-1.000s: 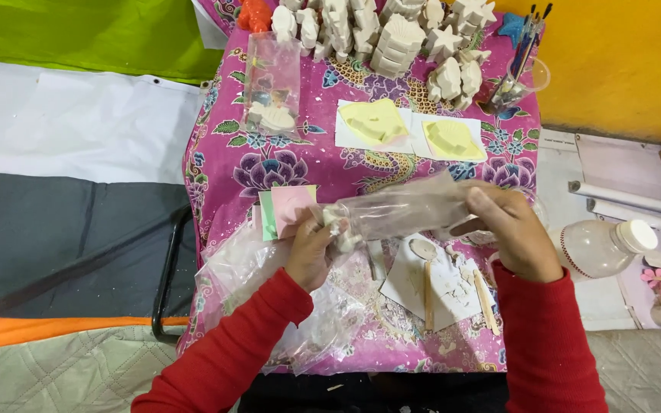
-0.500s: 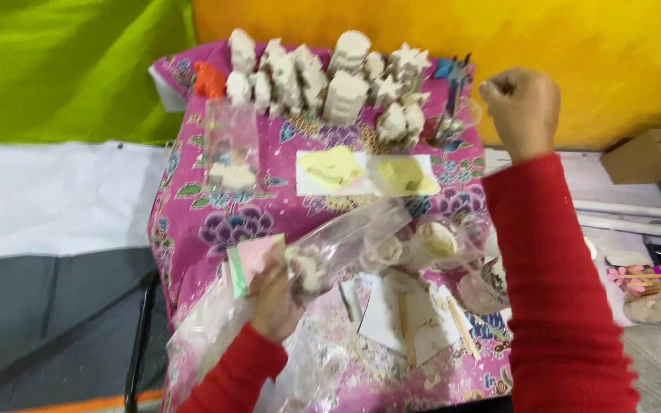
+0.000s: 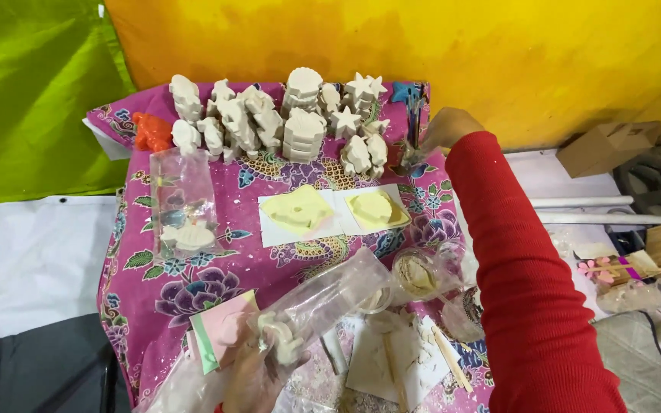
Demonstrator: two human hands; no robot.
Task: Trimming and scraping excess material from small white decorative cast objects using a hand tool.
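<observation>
Half a second ago my right hand [image 3: 447, 128] was raised in a fist above the table; now it reaches forward to the far right corner of the pink floral cloth [image 3: 128, 283], fingers curled down at the cup of paintbrushes [image 3: 415, 134] — whether they have closed on a brush I cannot tell. My left hand [image 3: 258, 378] stays low at the near edge, closed around the clear plastic bag [image 3: 323, 302] with a white plaster figure [image 3: 281, 340] inside it, so the bagging work sits parked while the other arm goes for the brushes. Another clear bag [image 3: 183, 200] lies on the left of the cloth with a white figure inside. Two yellow moulds [image 3: 334, 210] sit on white paper mid-table, and rows of white plaster figures [image 3: 284, 122] stand along the back — an orange one [image 3: 151, 131] at the left end.
</observation>
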